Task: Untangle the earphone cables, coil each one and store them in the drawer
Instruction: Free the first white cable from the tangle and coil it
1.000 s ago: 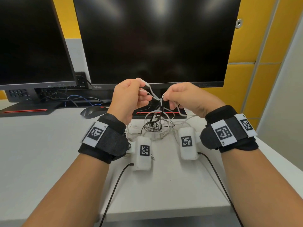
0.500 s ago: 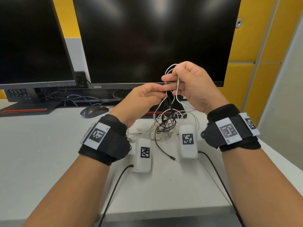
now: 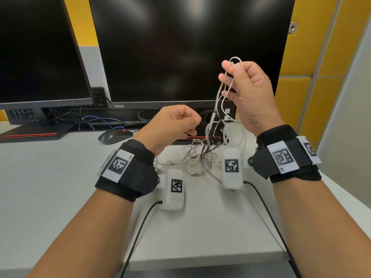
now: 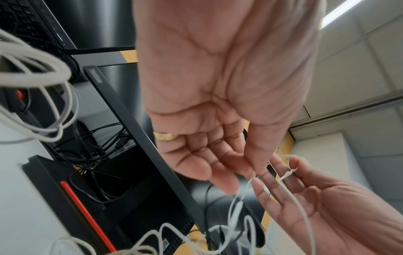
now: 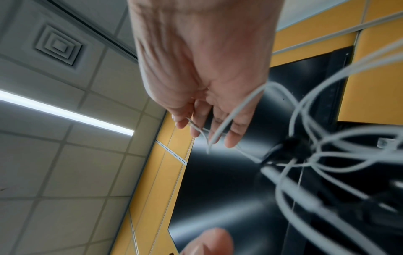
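My right hand (image 3: 249,91) pinches a white cable (image 3: 220,93) loop at 1 o'clock above the tangle (image 3: 202,153) on the bench (image 3: 60,187). My left hand (image 3: 172,125) is curled; only the left wrist view shows its fingertips (image 4: 250,165) pinching a strand.

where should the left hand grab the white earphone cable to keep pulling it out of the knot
Pinch the white cable on the straight run hanging below the right hand, just above the tangle. Bring the left hand in sideways from the left: that stretch hangs free there, so probably only one strand gets caught.
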Motion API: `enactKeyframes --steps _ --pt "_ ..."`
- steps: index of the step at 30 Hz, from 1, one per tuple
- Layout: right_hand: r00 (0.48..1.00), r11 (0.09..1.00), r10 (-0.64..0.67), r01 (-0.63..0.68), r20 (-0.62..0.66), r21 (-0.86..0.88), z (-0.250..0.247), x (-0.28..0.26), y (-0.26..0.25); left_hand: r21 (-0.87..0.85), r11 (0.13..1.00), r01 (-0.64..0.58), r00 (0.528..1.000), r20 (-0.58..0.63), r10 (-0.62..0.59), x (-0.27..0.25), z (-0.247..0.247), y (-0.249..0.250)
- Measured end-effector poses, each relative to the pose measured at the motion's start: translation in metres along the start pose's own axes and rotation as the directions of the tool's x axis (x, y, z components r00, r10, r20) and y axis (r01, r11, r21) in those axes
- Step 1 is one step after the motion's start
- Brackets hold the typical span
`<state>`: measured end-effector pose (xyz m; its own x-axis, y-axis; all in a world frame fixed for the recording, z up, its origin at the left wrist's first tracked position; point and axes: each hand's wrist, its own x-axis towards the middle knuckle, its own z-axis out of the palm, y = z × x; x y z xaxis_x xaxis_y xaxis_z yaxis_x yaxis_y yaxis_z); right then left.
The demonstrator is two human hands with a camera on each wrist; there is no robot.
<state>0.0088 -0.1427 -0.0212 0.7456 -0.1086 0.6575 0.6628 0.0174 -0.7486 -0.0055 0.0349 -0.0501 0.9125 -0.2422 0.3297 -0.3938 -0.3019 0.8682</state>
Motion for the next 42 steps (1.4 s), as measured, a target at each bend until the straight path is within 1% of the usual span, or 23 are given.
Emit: enactKeyframes --steps 2,4,7,9,11,12,14,16,19,21,24,27,30,34,37,38,41,42 --pt "1.000 1.000 0.023 -0.023 0.020 0.021 -0.002 0.000 0.000 0.026 1.000 0.016 1.000 0.023 -0.017 0.000 0.002 0.000" --pt "0.995 0.998 0.043 -0.046 0.089 0.031 -0.001 -0.003 -0.001 0.039 0.999 0.015 1.000 0.011 -0.015 0.000 0.002 -0.001" --pt "0.971 0.999 0.043 -0.049 0.234 0.019 0.002 -0.007 -0.006 0.044 0.999 -0.002 0.999 -0.040 0.004 0.001 0.000 -0.001" --pt "0.938 0.998 0.040 -0.052 0.344 0.024 0.004 -0.010 -0.009 0.062 0.998 -0.017 0.999 -0.038 0.019 0.001 -0.001 -0.001" --pt "0.901 0.996 0.029 -0.065 0.432 0.067 0.005 -0.012 -0.011 0.048 0.998 -0.030 0.999 0.029 0.029 0.000 -0.001 0.000" --pt "0.890 0.993 0.019 -0.071 0.456 0.098 0.005 -0.013 -0.013 0.046 0.998 -0.031 0.997 0.074 0.028 -0.001 0.000 0.000" --pt "0.888 0.988 -0.005 -0.066 0.460 0.138 0.005 -0.013 -0.014 0.062 0.998 -0.016 0.986 0.164 0.006 -0.002 0.001 0.000" --pt "0.902 0.990 -0.027 -0.036 0.431 0.138 0.004 -0.012 -0.014 0.055 0.998 0.007 0.974 0.227 -0.020 -0.003 0.002 0.001" --pt "0.924 0.985 -0.042 -0.026 0.380 0.171 0.001 -0.009 -0.012 0.076 0.997 0.001 0.975 0.220 -0.018 -0.005 0.002 0.002" --pt "0.939 0.982 -0.058 -0.007 0.339 0.189 0.001 -0.008 -0.012 0.087 0.996 0.018 0.975 0.218 -0.037 -0.005 0.002 0.002" --pt "0.972 0.983 -0.080 0.040 0.221 0.179 0.001 -0.006 -0.010 0.122 0.992 0.043 0.975 0.211 -0.068 -0.005 0.002 0.002" --pt "0.990 0.988 -0.113 0.103 0.079 0.118 0.000 -0.002 -0.007 0.135 0.989 0.065 0.982 0.165 -0.087 -0.003 0.002 0.001" --pt "0.987 0.986 -0.158 0.159 -0.028 0.040 0.000 0.000 -0.003 0.127 0.988 0.084 0.990 0.101 -0.097 -0.002 0.001 0.000" --pt "0.966 0.978 -0.204 0.207 -0.157 0.003 -0.001 0.005 0.001 0.145 0.984 0.100 0.995 -0.012 -0.099 0.001 -0.001 -0.004" --pt "0.946 0.979 -0.206 0.196 -0.249 -0.063 -0.005 0.009 0.003 0.108 0.992 0.069 0.990 -0.129 -0.055 0.003 -0.002 -0.005" --pt "0.943 0.978 -0.200 0.179 -0.264 -0.104 -0.006 0.010 0.005 0.078 0.995 0.063 0.985 -0.168 -0.050 0.005 -0.003 -0.005" --pt "0.944 0.969 -0.198 0.149 -0.263 -0.196 -0.006 0.011 0.009 -0.101 0.994 0.047 0.962 -0.265 -0.072 0.006 -0.003 -0.005" --pt "0.945 0.967 -0.198 0.145 -0.262 -0.208 -0.005 0.011 0.010 -0.119 0.992 0.040 0.949 -0.306 -0.075 0.007 -0.003 -0.006"
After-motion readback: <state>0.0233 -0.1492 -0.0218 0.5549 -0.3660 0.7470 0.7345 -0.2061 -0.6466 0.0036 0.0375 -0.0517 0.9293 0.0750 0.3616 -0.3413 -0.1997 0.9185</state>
